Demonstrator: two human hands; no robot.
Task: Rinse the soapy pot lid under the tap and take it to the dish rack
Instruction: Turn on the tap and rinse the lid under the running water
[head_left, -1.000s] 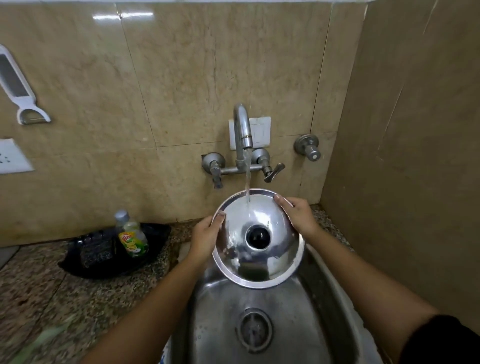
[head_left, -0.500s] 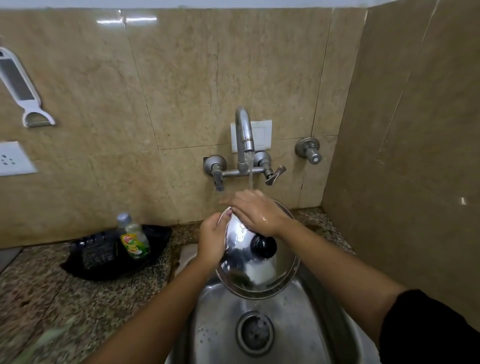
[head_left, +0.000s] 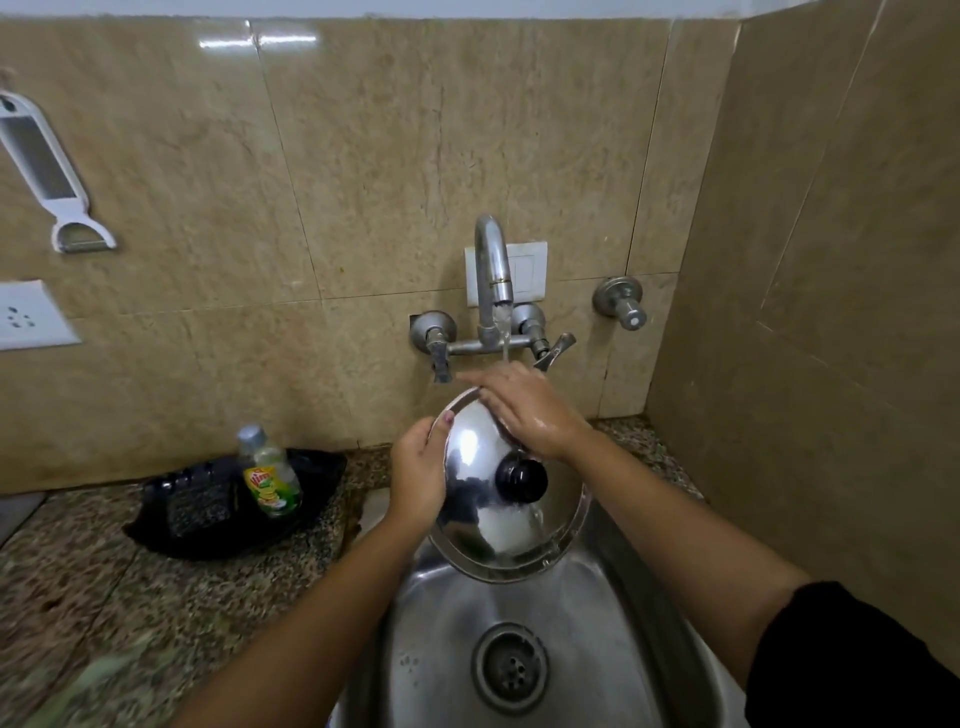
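The steel pot lid (head_left: 483, 499) is held tilted above the sink (head_left: 441, 639), dome and black knob (head_left: 521, 480) facing up, directly below the running tap (head_left: 493, 270); water sheets off its lower rim. The left hand (head_left: 418, 475) grips the lid's left rim, thumb on the dome. The right hand (head_left: 530, 410) lies flat with fingers extended on the upper dome, under the stream, grasping nothing. A dish soap bottle (head_left: 270, 475) lies in a black tray (head_left: 182, 525) on the countertop (head_left: 104, 597), left of the sink.

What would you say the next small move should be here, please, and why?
Probably sweep the right hand down over the pot lid toward its black knob: the tap runs, water sheets off the lower rim, and the left hand grips the edge.
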